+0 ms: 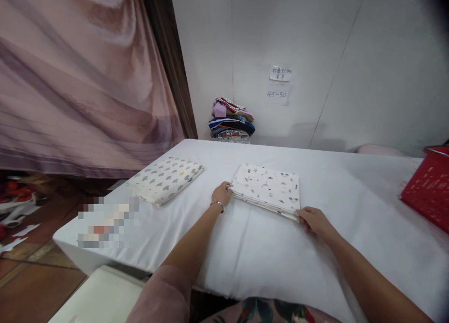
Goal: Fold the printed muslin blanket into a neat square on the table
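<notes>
A folded white cloth with small dark prints (266, 185) lies on the white-covered table (266, 257). My left hand (222, 195), with a bracelet at the wrist, pinches the cloth's near left corner. At its near right corner, my right hand (312, 219) grips the edge between thumb and fingers. Further left lies another folded cloth with grey mushroom-like prints (167, 177), touched by neither hand.
A red basket (430, 187) stands at the table's right edge. Folded fabrics (232, 121) are stacked by the wall beyond the table. A blurred-out item (108, 222) lies at the left corner. Pink curtains (87, 79) hang at the left.
</notes>
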